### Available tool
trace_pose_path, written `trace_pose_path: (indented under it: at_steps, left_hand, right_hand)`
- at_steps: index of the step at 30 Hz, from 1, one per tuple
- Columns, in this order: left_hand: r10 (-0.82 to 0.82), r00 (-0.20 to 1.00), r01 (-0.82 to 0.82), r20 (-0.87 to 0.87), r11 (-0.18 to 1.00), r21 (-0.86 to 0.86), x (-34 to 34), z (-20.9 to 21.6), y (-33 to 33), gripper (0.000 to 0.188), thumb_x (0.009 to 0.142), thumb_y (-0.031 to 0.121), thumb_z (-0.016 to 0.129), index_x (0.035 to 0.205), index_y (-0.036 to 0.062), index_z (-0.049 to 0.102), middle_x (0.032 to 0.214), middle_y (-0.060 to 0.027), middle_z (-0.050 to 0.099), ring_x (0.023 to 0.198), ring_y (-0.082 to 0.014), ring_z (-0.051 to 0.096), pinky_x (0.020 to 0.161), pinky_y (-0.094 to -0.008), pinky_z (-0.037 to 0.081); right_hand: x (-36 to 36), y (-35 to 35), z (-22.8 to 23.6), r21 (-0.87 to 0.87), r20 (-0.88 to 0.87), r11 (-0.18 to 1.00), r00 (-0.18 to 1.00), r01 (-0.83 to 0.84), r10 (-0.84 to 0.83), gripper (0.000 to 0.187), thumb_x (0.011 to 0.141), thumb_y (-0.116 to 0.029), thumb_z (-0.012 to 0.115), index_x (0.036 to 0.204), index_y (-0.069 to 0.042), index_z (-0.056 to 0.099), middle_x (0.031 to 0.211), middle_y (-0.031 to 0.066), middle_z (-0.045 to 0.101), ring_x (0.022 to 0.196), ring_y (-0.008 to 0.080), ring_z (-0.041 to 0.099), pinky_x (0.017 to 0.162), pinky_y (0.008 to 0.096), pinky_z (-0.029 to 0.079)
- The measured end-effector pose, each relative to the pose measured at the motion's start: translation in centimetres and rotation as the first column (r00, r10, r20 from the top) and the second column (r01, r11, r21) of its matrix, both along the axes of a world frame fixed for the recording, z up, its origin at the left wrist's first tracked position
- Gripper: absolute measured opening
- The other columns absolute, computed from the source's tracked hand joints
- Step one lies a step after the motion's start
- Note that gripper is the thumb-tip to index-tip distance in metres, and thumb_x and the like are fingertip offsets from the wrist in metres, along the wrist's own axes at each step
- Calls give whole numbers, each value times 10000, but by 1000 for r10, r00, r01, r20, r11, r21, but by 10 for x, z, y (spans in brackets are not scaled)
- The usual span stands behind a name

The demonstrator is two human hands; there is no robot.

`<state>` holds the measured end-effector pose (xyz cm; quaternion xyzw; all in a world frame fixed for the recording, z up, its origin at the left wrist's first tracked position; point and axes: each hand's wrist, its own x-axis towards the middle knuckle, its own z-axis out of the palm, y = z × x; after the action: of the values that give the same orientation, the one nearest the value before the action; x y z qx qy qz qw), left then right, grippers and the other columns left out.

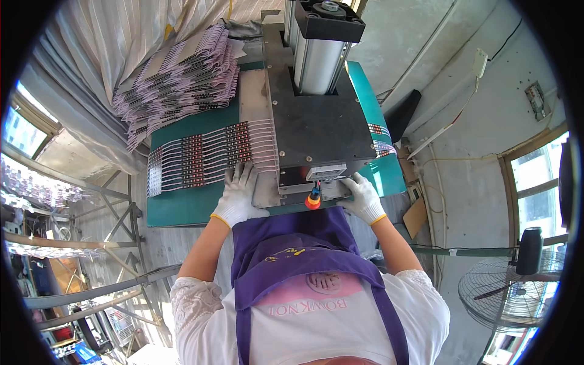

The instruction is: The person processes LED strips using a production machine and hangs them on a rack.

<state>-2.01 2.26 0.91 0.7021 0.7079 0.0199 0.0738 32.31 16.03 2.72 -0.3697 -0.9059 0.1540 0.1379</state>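
Note:
My left hand (239, 194), in a white knitted glove, lies with fingers stretched out at the near edge of several rows of small dark LED boards joined by pale wires (192, 159). Its fingertips meet the closest board row. These strips run in from the left under a black press (322, 131) with a silver cylinder (315, 66). My right hand (365, 201), gloved too, rests at the press's front right corner, fingers extended toward its base. Between my hands hangs a red and yellow knob (313, 199). Whatever lies beneath the press head is hidden.
A tall pile of similar wired strips (182, 79) stands at the back left of the green table (182, 210). More strips (382, 148) emerge right of the press. Metal rails (91, 301) are at left, a standing fan (505, 292) at right.

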Motion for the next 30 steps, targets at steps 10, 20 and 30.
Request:
trace_pose_path:
  at_steps: [10,20,30]
  left_hand:
    - [-1,998,-3,70,999,48,-5,-7,0,1239,519,586,834,1454,-49,329,1564,-252,253,1474,-430,188,1198,-572,132]
    - [88,971,-161,221,928,337,-49,-30,-13,720,852,438,667,1389,-2,477,1471,-201,462,1396,-392,381,1164,-529,244]
    - [472,881,-425,-19,809,406,-92,-80,-46,543,919,338,600,1394,93,501,1476,-135,466,1368,-390,386,1137,-551,245]
  right_hand:
    - [6,23,9,-209,-132,977,991,-41,14,552,723,-190,793,1231,-56,622,1260,196,593,1090,369,617,938,410,509]
    - [-16,142,-65,121,146,982,975,148,-166,671,767,-39,689,1405,-130,501,1418,168,513,1190,370,571,965,419,508]
    - [-24,112,-3,147,108,964,965,223,-240,391,785,-138,733,1171,-157,674,1062,129,695,913,327,684,787,427,556]
